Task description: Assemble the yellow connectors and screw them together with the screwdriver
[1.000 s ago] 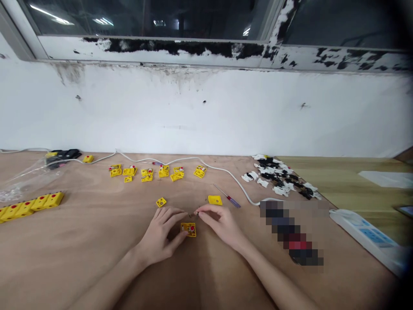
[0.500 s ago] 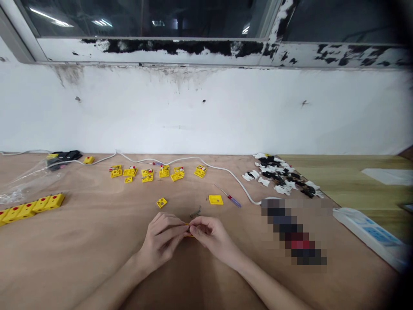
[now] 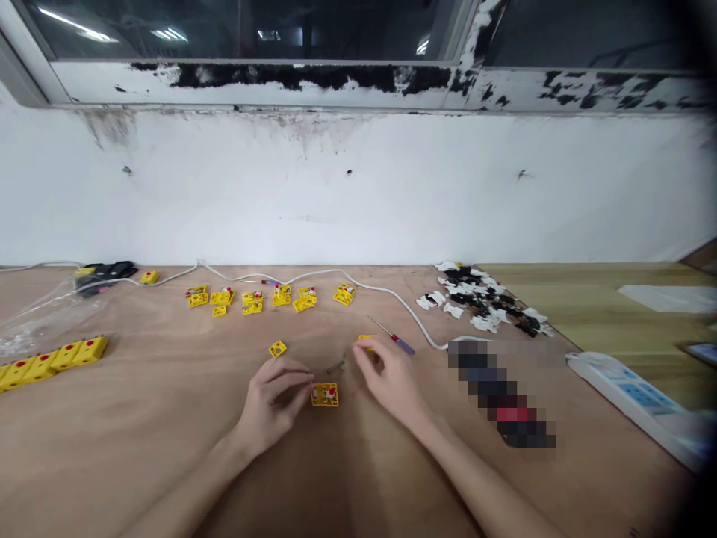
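- The yellow square part (image 3: 325,395) lies flat on the wooden tabletop (image 3: 168,448), in front of the person, and it has a red round mark on its top. All places below are told from this part.
- The left hand (image 3: 272,400) is just to the left of the yellow square part. Its fingers (image 3: 296,379) are loosely curled and point toward the part, with the fingertips very near its left edge. It pinches nothing.
- The right hand (image 3: 389,381) is to the right of the part and a little farther away from the person. Its fingers (image 3: 364,359) are loosely spread and pinch nothing that can be seen.
- A second yellow part (image 3: 367,337) is mostly hidden behind these fingers, so one cannot tell if they touch it.
- A small grey metal piece (image 3: 336,367) lies just behind the yellow square part, between the two hands.
- A small yellow piece (image 3: 277,348) lies behind the part, toward the left.
- A small screwdriver (image 3: 395,341) with a red and blue handle lies behind the part, toward the right.
- Several yellow assemblies (image 3: 252,301) stand in a loose row far behind the part.
- A row of yellow blocks with red dots (image 3: 53,355) lies well to the left.
- A heap of black and white plug pieces (image 3: 482,306) lies far behind, to the right.
- A white power strip (image 3: 621,392) lies well to the right, and beside it is a pixelated object (image 3: 501,392), too blurred to tell.
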The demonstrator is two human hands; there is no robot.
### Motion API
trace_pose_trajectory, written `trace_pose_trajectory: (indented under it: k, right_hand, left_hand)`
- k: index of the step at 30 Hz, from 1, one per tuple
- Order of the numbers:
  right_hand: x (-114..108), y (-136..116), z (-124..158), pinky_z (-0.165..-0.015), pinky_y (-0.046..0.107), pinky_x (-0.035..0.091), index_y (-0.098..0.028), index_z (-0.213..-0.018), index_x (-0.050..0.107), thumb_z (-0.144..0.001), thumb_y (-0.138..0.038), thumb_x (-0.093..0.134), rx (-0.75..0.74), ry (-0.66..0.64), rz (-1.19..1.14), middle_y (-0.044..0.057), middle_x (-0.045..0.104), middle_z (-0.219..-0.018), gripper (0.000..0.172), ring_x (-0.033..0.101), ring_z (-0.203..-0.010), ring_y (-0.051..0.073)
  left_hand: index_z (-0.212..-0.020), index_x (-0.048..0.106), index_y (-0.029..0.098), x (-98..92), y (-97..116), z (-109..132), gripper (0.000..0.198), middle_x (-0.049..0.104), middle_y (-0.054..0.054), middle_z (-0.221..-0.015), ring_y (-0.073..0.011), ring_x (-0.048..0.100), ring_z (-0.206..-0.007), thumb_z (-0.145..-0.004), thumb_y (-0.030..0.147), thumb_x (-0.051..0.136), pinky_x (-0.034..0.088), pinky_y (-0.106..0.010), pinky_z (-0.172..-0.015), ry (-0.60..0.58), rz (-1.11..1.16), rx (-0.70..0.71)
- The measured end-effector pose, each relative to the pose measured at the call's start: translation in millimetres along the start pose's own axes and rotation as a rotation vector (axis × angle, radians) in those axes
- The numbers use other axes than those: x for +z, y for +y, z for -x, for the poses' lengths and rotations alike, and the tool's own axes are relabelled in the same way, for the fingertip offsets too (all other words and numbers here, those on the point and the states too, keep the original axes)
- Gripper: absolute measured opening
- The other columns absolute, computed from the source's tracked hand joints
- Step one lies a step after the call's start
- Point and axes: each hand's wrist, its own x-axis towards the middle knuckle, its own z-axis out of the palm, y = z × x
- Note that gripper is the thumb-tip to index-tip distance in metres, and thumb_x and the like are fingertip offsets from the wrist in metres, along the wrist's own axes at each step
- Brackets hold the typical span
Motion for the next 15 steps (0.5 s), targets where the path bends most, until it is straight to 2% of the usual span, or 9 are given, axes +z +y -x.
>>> trace_pose_trajectory:
  k: [2, 4, 6, 8, 10, 12, 15]
  right_hand:
    - [-15.6, 25.6, -10.7, -0.079, 0.037, 0.046, -0.02, -0.104, 0.068, -0.092, -0.023, 0.053, 0.017, 0.136, 0.325, 0.011, 0.066, -0.101, 0.019, 0.06, -0.093, 0.027]
    - [-30.2, 49.6, -17.1, -0.08, 0.042, 0.046, -0.016, -0.107, 0.069, -0.086, -0.023, 0.06, 0.068, 0.187, 0.604, 0.016, 0.064, -0.1, 0.024, 0.059, -0.091, 0.03]
    - [-40.9, 66.2, -18.7, -0.077, 0.045, 0.046, -0.014, -0.098, 0.073, -0.084, -0.029, 0.065, 0.11, 0.118, 0.76, 0.019, 0.064, -0.096, 0.022, 0.059, -0.089, 0.034]
    - [-46.4, 73.6, -18.1, -0.075, 0.045, 0.046, -0.016, -0.085, 0.075, -0.084, -0.031, 0.066, 0.121, 0.03, 0.815, 0.018, 0.066, -0.089, 0.018, 0.061, -0.087, 0.035]
    - [-47.9, 73.5, -18.2, -0.072, 0.043, 0.047, -0.018, -0.079, 0.074, -0.085, -0.03, 0.065, 0.133, 0.002, 0.793, 0.018, 0.068, -0.087, 0.017, 0.063, -0.084, 0.033]
    - [-47.0, 68.6, -21.2, -0.069, 0.04, 0.048, -0.019, -0.082, 0.073, -0.086, -0.03, 0.064, 0.174, 0.046, 0.664, 0.015, 0.07, -0.086, 0.015, 0.066, -0.079, 0.03]
    - [-43.5, 53.1, -31.6, -0.067, 0.037, 0.052, -0.019, -0.09, 0.071, -0.085, -0.041, 0.067, 0.219, 0.15, 0.211, 0.01, 0.074, -0.084, 0.023, 0.069, -0.074, 0.025]
  left_hand:
    - [-0.093, 0.076, 0.025, -4.1, -13.0, -1.7, 0.012, 0.072, -0.005, -0.098, -0.0198, 0.065, -0.091, -0.09, 0.021, 0.065, 0.052, -0.037, -0.082, -0.018, -0.132, -0.063]
    - [-0.089, 0.078, 0.028, -8.1, -25.3, -2.8, 0.013, 0.073, -0.004, -0.099, -0.0221, 0.064, -0.091, -0.088, 0.025, 0.065, 0.049, -0.041, -0.083, -0.063, -0.274, -0.107]
    - [-0.087, 0.079, 0.03, -10.6, -33.9, -3.0, 0.012, 0.074, -0.004, -0.102, -0.0244, 0.063, -0.096, -0.086, 0.027, 0.067, 0.046, -0.045, -0.087, -0.108, -0.366, -0.143]
    - [-0.085, 0.079, 0.031, -11.2, -37.9, -2.7, 0.012, 0.074, -0.003, -0.104, -0.0262, 0.061, -0.101, -0.084, 0.027, 0.068, 0.043, -0.049, -0.091, -0.147, -0.399, -0.166]
    - [-0.085, 0.08, 0.032, -10.7, -38.9, -2.4, 0.013, 0.074, -0.002, -0.106, -0.0271, 0.059, -0.105, -0.083, 0.026, 0.068, 0.041, -0.051, -0.093, -0.169, -0.395, -0.178]
    - [-0.085, 0.08, 0.032, -9.7, -39.2, -2.1, 0.013, 0.074, -0.003, -0.107, -0.0274, 0.058, -0.106, -0.083, 0.026, 0.068, 0.041, -0.051, -0.094, -0.173, -0.375, -0.186]
    - [-0.084, 0.08, 0.032, -9.0, -41.1, -2.2, 0.011, 0.073, -0.003, -0.108, -0.0274, 0.056, -0.107, -0.082, 0.027, 0.07, 0.042, -0.049, -0.092, -0.164, -0.346, -0.208]
